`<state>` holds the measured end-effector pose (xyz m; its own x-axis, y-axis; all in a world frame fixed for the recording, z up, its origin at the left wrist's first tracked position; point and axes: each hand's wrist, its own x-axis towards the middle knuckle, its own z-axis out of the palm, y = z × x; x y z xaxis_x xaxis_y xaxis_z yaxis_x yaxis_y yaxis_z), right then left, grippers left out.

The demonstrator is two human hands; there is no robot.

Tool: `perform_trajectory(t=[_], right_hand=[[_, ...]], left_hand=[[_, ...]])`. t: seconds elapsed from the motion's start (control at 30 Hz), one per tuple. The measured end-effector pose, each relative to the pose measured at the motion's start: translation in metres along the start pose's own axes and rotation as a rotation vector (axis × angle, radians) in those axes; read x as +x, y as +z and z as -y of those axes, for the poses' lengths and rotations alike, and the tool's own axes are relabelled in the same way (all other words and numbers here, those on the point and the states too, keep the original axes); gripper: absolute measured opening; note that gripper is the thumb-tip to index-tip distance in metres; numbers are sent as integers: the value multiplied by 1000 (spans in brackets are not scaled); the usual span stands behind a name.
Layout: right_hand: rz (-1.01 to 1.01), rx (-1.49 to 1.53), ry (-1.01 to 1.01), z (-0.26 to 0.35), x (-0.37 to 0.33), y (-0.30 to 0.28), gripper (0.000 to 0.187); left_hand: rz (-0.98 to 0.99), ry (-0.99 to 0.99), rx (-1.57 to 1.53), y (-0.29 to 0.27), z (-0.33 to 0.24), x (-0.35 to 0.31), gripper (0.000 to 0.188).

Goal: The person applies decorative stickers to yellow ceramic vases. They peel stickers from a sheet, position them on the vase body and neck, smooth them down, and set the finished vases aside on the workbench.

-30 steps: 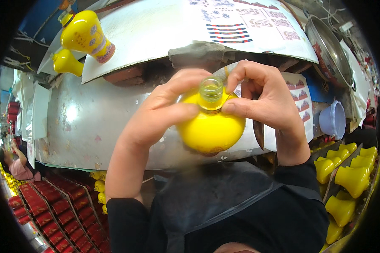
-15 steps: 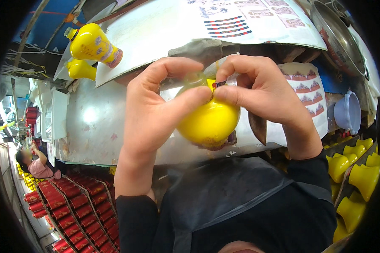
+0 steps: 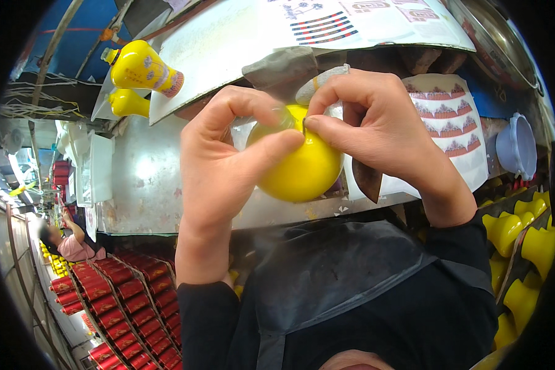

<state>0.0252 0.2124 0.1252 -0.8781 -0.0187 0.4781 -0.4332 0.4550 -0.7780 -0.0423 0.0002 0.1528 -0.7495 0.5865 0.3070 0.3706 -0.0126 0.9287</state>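
While your left hand (image 3: 219, 166) wraps the yellow bottle (image 3: 302, 169) from the left, thumb pressed across its front, your right hand (image 3: 376, 126) pinches at its top, thumb and forefinger closed together. You hold it up over the metal bench (image 3: 148, 185). Two decorated bottles (image 3: 143, 69) stand far left; red boxes (image 3: 123, 302) lie near left.
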Motion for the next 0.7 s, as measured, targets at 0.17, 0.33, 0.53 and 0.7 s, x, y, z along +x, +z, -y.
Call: perform_trajectory(t=[0.17,0.33,0.53,0.7], right_hand=[[1,-20,-6,1,1,-4,11],[-4,227,180,1,-4,-7,21],[98,137,42,-5,-3,0,25],[125,49,11,-15,20,11,22]], left_hand=[[32,103,-23,-1,-2,-6,24],[25,83,-308,-2,9,-12,23],[-24,24,-449,-5,37,-8,15],[-116,-22,-321,-20,44,-14,26]])
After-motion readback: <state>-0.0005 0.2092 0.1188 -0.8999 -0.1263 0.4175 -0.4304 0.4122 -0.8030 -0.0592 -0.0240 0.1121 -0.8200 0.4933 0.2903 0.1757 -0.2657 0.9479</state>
